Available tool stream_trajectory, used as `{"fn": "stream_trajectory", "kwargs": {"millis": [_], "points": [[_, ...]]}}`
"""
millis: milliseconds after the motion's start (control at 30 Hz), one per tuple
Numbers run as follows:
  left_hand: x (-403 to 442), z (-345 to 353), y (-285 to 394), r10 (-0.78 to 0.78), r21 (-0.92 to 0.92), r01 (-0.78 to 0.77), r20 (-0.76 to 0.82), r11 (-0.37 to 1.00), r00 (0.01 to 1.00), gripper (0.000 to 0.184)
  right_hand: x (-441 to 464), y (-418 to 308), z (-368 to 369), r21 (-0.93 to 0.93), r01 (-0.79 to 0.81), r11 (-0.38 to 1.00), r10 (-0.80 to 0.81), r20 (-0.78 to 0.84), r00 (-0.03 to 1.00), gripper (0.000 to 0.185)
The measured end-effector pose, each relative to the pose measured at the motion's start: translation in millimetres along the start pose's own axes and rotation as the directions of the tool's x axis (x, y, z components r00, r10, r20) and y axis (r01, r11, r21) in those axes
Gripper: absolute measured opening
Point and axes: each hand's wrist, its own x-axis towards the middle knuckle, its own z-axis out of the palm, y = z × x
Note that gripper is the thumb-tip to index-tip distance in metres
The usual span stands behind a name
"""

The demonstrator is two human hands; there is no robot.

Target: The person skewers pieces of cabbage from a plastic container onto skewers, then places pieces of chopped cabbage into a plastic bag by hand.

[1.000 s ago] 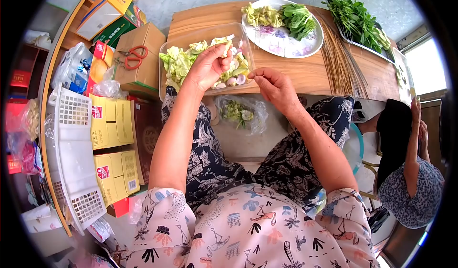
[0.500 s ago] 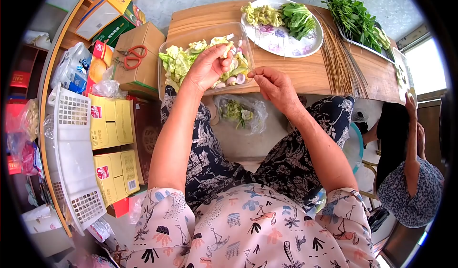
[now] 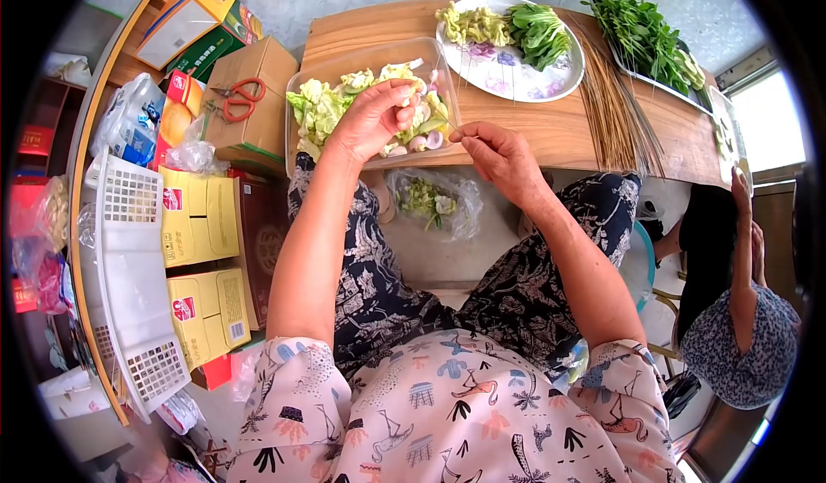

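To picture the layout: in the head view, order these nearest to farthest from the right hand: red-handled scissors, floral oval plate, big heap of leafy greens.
1. Floral oval plate: just beyond the right hand.
2. Big heap of leafy greens: off to the right.
3. Red-handled scissors: away to the left.

Left of the plate sits the container, leaves inside; farther left (past the container), scissors rest on the box. Right of the plate lie the sticks, then, beyond those, the greens.
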Motion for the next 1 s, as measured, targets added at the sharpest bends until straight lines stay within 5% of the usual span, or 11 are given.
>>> {"fn": "stream_trajectory", "kwargs": {"millis": [400, 567, 733, 1000], "points": [[-2, 6, 4, -0.028, 0.025, 0.028, 0.027, 0.999, 0.999, 0.02, -1, 1, 2, 0.002, 0.02, 1.0, -0.02, -0.006, 1.0, 0.017], [-4, 18, -12, -0.228, 0.141, 0.216, 0.077, 0.966, 0.971, 0.018, 9, 4, 8, -0.024, 0.066, 0.998, -0.067, -0.055, 0.996, 0.017], [2, 21, -15, -0.181, 0.206, 0.157, 0.104, 0.966, 0.978, 0.018, 20, 14, 8, 0.07, 0.015, 0.997, -0.008, -0.096, 0.995, 0.016], [6, 3, -13, -0.016, 0.451, 0.092, -0.169, 0.888, 0.985, 0.029, 22, 10, 0, 0.156, 0.004, 0.988, 0.016, -0.126, 0.992, 0.015]]}}
